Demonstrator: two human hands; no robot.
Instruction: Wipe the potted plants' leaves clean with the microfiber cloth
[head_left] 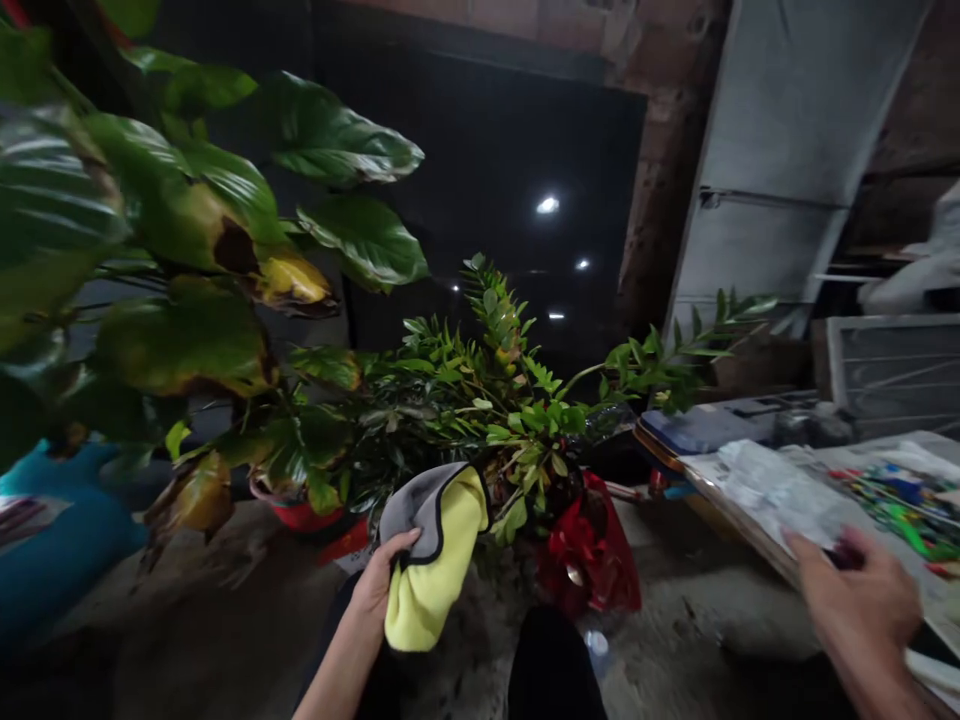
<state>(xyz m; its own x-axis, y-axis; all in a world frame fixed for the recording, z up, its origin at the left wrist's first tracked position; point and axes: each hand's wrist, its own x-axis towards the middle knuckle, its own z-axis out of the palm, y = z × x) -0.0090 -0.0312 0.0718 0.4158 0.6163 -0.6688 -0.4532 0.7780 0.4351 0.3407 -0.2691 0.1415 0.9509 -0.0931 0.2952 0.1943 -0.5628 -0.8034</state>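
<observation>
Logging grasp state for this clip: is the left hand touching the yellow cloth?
Touching. The head view shows the left hand gripping the yellow cloth, with the thumb lying over its grey edge.

microfiber cloth: yellow face, grey backing, dark stitched edge. Bunched and folded over, with the grey side draped on top and the yellow bulk hanging down. Sits lower centre of frame, gripped at its left edge by the left hand. Crumpled newspaper sheet: lies flat, lower right, right hand at its near edge; contact too blurred to confirm.
</observation>
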